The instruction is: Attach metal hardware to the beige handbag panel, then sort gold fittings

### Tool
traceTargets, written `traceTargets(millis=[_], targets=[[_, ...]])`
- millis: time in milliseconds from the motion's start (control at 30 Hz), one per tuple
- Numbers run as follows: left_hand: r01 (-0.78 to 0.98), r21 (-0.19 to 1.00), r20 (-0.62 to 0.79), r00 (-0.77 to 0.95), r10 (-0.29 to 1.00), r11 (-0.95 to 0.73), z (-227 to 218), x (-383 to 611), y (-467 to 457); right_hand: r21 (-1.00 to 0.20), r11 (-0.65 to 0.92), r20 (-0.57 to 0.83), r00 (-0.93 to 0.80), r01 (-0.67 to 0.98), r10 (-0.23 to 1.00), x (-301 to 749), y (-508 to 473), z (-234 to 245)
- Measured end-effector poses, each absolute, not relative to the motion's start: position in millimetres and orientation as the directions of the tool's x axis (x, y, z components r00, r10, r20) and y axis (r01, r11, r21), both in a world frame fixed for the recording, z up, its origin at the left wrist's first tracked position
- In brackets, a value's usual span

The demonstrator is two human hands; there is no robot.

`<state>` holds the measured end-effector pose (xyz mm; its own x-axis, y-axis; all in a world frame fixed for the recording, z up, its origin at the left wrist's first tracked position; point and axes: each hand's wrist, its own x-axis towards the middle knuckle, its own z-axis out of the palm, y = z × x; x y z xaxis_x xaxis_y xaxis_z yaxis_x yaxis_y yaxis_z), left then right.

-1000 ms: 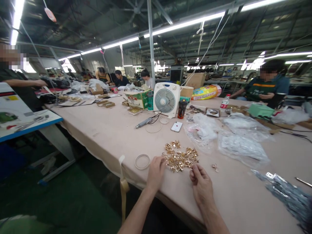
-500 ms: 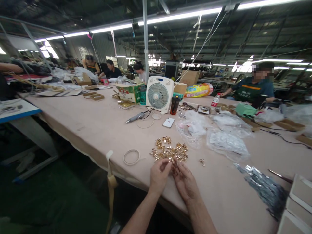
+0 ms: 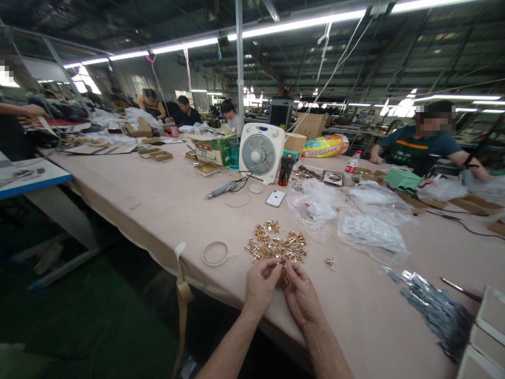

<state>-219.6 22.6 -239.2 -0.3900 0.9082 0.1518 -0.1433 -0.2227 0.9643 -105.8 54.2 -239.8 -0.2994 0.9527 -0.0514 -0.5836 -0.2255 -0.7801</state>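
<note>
My left hand [image 3: 260,284] and my right hand [image 3: 302,295] meet at the fingertips just in front of a pile of small gold-coloured metal fittings [image 3: 276,243]. Both are closed in a pinch on a small gold-coloured metal fitting [image 3: 283,265], mostly hidden by the fingers. A few more fittings [image 3: 330,263] lie apart, to the right of the pile. To the left of my hands, a roll of narrow pale tape [image 3: 215,253] rests flat on the pinkish table cover [image 3: 158,210].
Behind the pile are a white phone [image 3: 275,198], a grey electric screwdriver [image 3: 221,190], a box fan [image 3: 261,152] and a dark tumbler [image 3: 285,169]. Clear plastic bags [image 3: 371,231] and grey metal strips [image 3: 434,310] lie on the right. A co-worker [image 3: 426,142] sits across the table.
My right fingers have closed in against my left fingertips at the small fitting. The view has shifted slightly, and the co-worker's arm at right now reaches outward.
</note>
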Motion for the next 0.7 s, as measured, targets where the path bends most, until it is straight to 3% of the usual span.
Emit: traceTargets(millis=[300,400,500,600,700], targets=[[-0.2,0.958,0.118,-0.375,0.919,-0.205,-237.1,-223.4,22.3,-0.722,-0.379,-0.071,-0.483,-0.579,0.873,-102.8,51.9,-229.3],[-0.284,0.943,0.068,-0.347,0.935,-0.174,-234.5,-225.1,21.8,-0.734,-0.364,-0.085,-0.454,-0.573,0.887,-103.3,51.9,-229.3],[-0.431,0.895,-0.025,-0.301,0.953,-0.112,-230.9,-226.6,22.6,-0.813,-0.19,-0.036,-0.277,-0.55,0.96,-100.7,53.3,-232.3],[-0.572,0.82,-0.129,-0.245,0.961,-0.036,-227.9,-228.8,24.1,-0.944,0.129,0.154,-0.058,-0.305,0.986,-92.2,54.1,-232.4],[-0.626,0.779,-0.189,-0.191,0.963,0.029,-224.9,-232.1,25.0,-0.912,0.408,0.408,-0.141,-0.034,0.902,-84.7,53.0,-229.5]])
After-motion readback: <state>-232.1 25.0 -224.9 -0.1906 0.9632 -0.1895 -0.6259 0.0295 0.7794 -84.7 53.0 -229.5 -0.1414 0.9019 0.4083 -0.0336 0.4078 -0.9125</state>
